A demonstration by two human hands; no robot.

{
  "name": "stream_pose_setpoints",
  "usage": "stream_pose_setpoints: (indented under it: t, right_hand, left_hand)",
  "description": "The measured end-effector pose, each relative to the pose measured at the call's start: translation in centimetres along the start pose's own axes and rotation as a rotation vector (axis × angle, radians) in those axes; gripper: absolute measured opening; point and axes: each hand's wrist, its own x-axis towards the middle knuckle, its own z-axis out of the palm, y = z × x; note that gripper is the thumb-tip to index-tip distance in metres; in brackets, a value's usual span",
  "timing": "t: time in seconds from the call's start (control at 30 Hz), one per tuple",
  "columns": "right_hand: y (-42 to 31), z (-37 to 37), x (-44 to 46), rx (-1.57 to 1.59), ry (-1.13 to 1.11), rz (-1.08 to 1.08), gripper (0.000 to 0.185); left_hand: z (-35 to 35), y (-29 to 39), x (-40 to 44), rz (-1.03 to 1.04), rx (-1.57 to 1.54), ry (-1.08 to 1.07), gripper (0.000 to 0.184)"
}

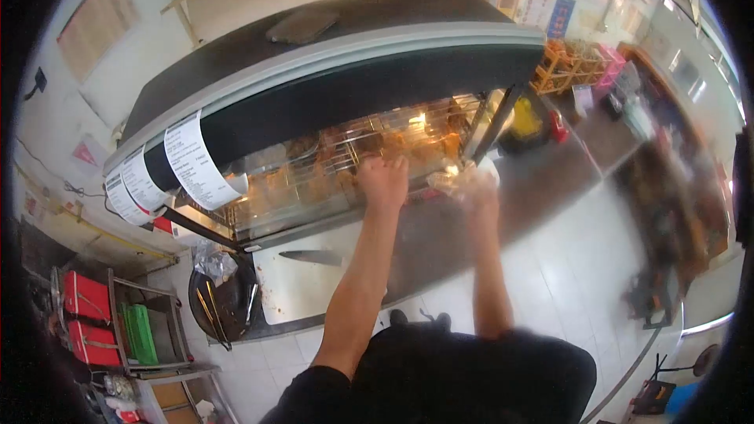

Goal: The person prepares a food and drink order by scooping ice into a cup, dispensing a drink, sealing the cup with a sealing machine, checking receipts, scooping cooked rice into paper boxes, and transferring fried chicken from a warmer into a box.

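Note:
My left hand [383,180] is raised in front of the glass food warmer [294,192], its fingers curled closed. Whatever those fingers hold, if anything, is hidden. To its right, my right hand [477,187] is smeared by motion near the warmer's right end. Something pale and see-through, like thin plastic, shows around its fingers; I cannot tell whether it is a glove or a bag. Browned pieces of food [393,144] lie on wire racks inside the lit warmer. Below my left hand, a knife [311,257] rests on a white cutting board [294,298].
Printed receipts [192,161] hang from the warmer's left front. A dark round tray [224,298] with tongs and a plastic bag sits left of the board. The dark counter [542,177] runs right, toward wooden crates [561,67]. Red boxes [86,296] stand on a rack at lower left.

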Motion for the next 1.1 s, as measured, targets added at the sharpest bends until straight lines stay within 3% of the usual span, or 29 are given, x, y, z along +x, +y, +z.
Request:
stream_pose_setpoints:
  t: [0.1, 0.17, 0.2, 0.27, 0.3, 0.33, 0.4, 0.43, 0.5, 0.53, 0.6, 0.67, 0.7, 0.8, 0.83, 0.87, 0.93, 0.97, 1.0, 1.03, 1.07, 1.1]
  right_hand:
    - [-2.7, -0.5, -7.6, 0.042, 0.081, 0.225, 0.020]
    - [-0.5, -1.7, -11.4, 0.136, -0.011, 0.302, 0.024]
    - [-0.3, -2.0, -13.3, 0.185, -0.055, 0.311, 0.026]
    - [0.0, -1.9, -16.5, 0.068, -0.146, 0.336, 0.033]
    - [1.0, -2.0, -17.6, -0.016, -0.207, 0.367, 0.036]
    - [2.0, -2.2, -18.6, -0.101, -0.271, 0.393, 0.039]
    - [1.6, -1.0, -19.6, 0.686, -0.194, 0.670, 0.042]
    - [2.0, 0.0, -19.3, 0.689, -0.237, 0.691, 0.042]
    - [2.4, 2.4, -18.9, 0.203, -0.487, 0.442, 0.044]
    - [2.4, 3.8, -18.7, 0.045, -0.560, 0.347, 0.045]
    - [1.5, 7.0, -18.3, 0.808, -0.348, 0.767, 0.047]
    - [7.7, 8.8, -19.4, 0.839, -0.382, 0.806, 0.048]
    - [11.4, 9.8, -20.1, 0.866, -0.409, 0.837, 0.049]
    - [14.7, 17.8, -20.7, -0.172, -0.812, 0.448, 0.053]
    - [15.2, 20.8, -21.4, -0.300, -0.887, 0.380, 0.054]
    - [15.8, 24.0, -22.1, -0.244, -0.895, 0.439, 0.053]
    - [16.1, 32.6, -22.8, 0.089, -0.829, 0.766, 0.053]
    - [16.7, 35.8, -23.3, 0.127, -0.822, 0.819, 0.053]
    - [17.6, 38.7, -24.3, 0.113, -0.828, 0.815, 0.053]
    - [19.2, 40.8, -25.9, -0.017, -0.885, 0.623, 0.050]
    - [21.0, 42.8, -27.5, -0.155, -0.913, 0.429, 0.047]
    - [19.1, 43.4, -29.2, -0.166, -0.887, 0.436, 0.047]
  left_hand:
    - [1.3, 6.1, 0.3, -0.508, -1.138, 0.074, 0.012]
    - [1.7, 10.0, 0.4, -0.803, -1.897, 0.166, 0.014]
    - [2.7, 10.9, 0.1, -0.740, -1.855, 0.223, 0.016]
    - [6.1, 7.8, -0.4, -0.220, -1.388, -0.172, 0.015]
    - [6.7, 7.8, -0.3, -0.198, -1.362, -0.188, 0.009]
    - [7.5, 8.4, -0.1, -0.347, -1.493, -0.225, 0.011]
    - [8.4, 8.8, 0.7, -0.611, -1.698, -0.276, 0.029]
    - [8.0, 8.5, 0.6, -0.669, -1.731, -0.288, 0.039]
    - [7.2, 7.0, -0.3, -0.698, -1.727, -0.278, 0.049]
    - [7.0, 6.2, -1.1, -0.658, -1.556, -0.358, 0.053]
    - [5.4, 6.2, -3.0, -0.619, -1.382, -0.424, 0.056]
    - [-1.1, 7.5, -7.4, -0.626, -1.436, -0.186, 0.056]
    - [-4.1, 6.2, -10.8, -0.393, -1.204, -0.167, 0.057]
    - [-11.9, 0.3, -24.6, -0.314, -0.937, 0.048, 0.050]
    - [-15.3, -1.1, -29.9, -0.424, -1.024, 0.172, 0.043]
    - [-19.3, -0.4, -33.9, -0.766, -0.888, 0.317, 0.047]
    - [-24.3, -7.9, -49.1, -0.837, -0.086, 0.241, 0.044]
    - [-26.9, -5.5, -53.8, -1.111, -0.747, 0.848, 0.042]
    - [-29.3, -6.1, -61.6, -1.082, -0.584, 0.837, 0.044]
    - [-31.4, -6.1, -68.3, -1.216, -0.559, 1.042, 0.047]
    - [-33.0, -8.4, -79.0, -1.255, -0.465, 1.044, 0.049]
    - [-33.4, -5.1, -84.6, -1.211, -0.490, 1.312, 0.050]
